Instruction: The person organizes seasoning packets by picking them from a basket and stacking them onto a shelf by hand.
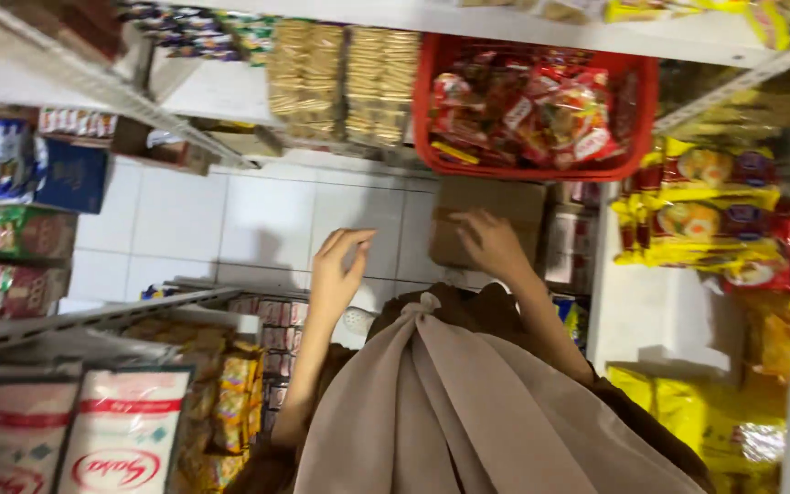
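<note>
Two bare hands reach down: the right hand rests its fingers on a brown cardboard box on the white tiled floor, not visibly gripping. The left hand hangs half-open, empty, beside it, below a red basket of red packets.

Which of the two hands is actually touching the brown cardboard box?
The right hand rests on the cardboard box below the red basket; the left hand hangs open, touching nothing.

I see my bare left hand raised toward eleven o'clock, fingers loosely curled, empty; my bare right hand reaches toward one o'clock, palm down.
</note>
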